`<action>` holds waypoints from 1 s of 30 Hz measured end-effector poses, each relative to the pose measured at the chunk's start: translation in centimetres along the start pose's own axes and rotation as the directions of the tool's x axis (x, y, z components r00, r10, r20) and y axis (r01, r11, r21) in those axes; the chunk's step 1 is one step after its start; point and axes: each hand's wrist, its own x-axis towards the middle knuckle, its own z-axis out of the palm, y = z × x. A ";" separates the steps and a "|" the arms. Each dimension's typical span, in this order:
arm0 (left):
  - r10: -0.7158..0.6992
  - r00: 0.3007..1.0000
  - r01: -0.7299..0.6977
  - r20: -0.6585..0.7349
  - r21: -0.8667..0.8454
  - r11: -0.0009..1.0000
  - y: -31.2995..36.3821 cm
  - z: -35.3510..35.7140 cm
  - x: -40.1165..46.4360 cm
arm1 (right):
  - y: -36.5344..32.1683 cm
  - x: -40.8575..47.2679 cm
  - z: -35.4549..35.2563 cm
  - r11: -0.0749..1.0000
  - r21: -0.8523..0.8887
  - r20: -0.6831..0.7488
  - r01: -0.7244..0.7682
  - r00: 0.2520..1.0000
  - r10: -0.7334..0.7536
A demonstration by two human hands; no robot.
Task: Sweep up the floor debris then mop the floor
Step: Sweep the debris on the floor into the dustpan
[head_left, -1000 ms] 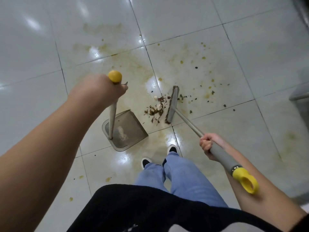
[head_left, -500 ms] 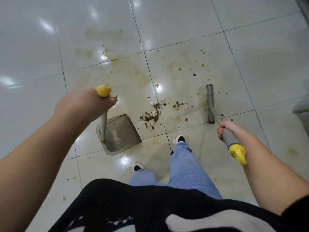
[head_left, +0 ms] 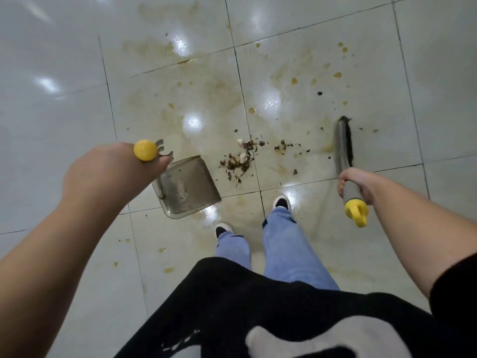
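Stained glossy tile floor (head_left: 296,34), debris pile (head_left: 240,160), left hand (head_left: 111,174) gripping dustpan (head_left: 188,187), right hand (head_left: 357,183) gripping broom (head_left: 343,146)

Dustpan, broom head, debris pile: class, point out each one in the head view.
Dustpan (head_left: 188,184), head view, on its flat tray.
Broom head (head_left: 343,143), head view, on its bristle block.
Debris pile (head_left: 238,161), head view, on its middle.
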 end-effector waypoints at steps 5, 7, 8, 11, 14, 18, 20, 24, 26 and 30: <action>-0.024 0.999 0.023 -0.038 -0.014 1.000 0.9 -0.1 -0.4 | 0.6 -1.5 5.2 0.987 -0.153 0.131 -0.053 0.989 0.073; -0.018 0.999 0.018 -0.032 -0.006 1.000 0.7 0.0 -0.6 | 0.3 -2.4 7.5 0.983 -0.177 0.175 -0.044 0.982 0.076; -0.014 1.000 0.014 -0.023 -0.006 1.000 0.6 0.0 -0.7 | 0.0 -2.8 8.6 0.983 -0.182 0.203 -0.037 0.976 0.074; -0.019 1.000 0.019 -0.007 -0.013 1.000 -0.2 0.1 -0.8 | -0.7 -4.4 11.7 0.982 -0.188 0.290 -0.014 0.955 0.069; -0.010 1.000 0.010 -0.004 -0.036 0.999 -1.5 0.0 -0.3 | -1.3 -5.4 13.5 0.995 -0.097 0.338 -0.014 0.940 0.046; 0.036 0.999 -0.037 -0.012 -0.084 0.996 -3.7 -0.1 0.3 | -1.1 -6.2 14.3 0.985 0.076 0.387 -0.156 0.915 0.115; 0.060 0.998 -0.063 -0.031 -0.105 0.992 -4.8 0.0 0.6 | -0.4 -7.3 15.7 0.987 0.087 0.361 -0.135 0.928 0.095; 0.071 0.997 -0.072 -0.014 -0.125 0.989 -6.8 0.1 1.2 | 1.3 -8.6 18.6 0.991 0.129 0.231 0.029 0.971 -0.058; 0.075 0.997 -0.075 -0.002 -0.135 0.988 -7.3 0.0 1.4 | 1.8 -9.3 18.6 0.986 0.160 0.188 0.041 0.980 -0.071; 0.091 0.996 -0.085 0.027 -0.163 0.983 -7.8 -0.2 1.6 | 3.0 -9.5 15.7 0.975 0.221 0.081 -0.013 0.997 -0.006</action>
